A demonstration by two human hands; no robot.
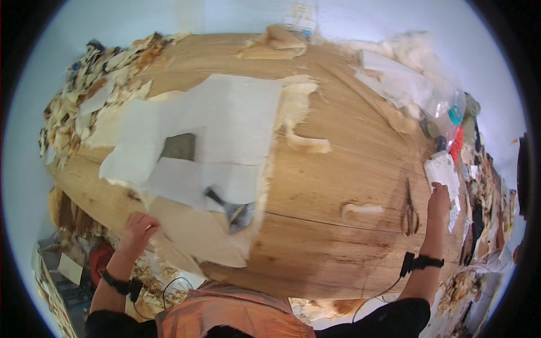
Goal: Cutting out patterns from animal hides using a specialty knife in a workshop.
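Observation:
A large pale hide (pixel 225 107) with a ragged, furry edge lies skin side up over the left half of the wooden table. My left hand (pixel 139 230) is at its near left edge, fingers curled in; what they hold, if anything, is hidden. A dark grey-green patch (pixel 179 147), a pale grey sheet (pixel 183 181) and a dark-handled tool with a broad grey head (pixel 228 211), blurred, rest on the hide. At the far right, my right hand (pixel 439 200) has its fingers closed at the near edge of a crumpled white sheet (pixel 442 170). Scissors (pixel 411 208) lie left of that hand.
Fur scraps (pixel 107 84) heap along the left edge. White fleece (pixel 403 73) and a clear bottle with a teal cap (pixel 455 115) are at the back right. Small fur strips (pixel 363 209) dot the wooden table (pixel 327 186). More scraps pile beyond its right edge.

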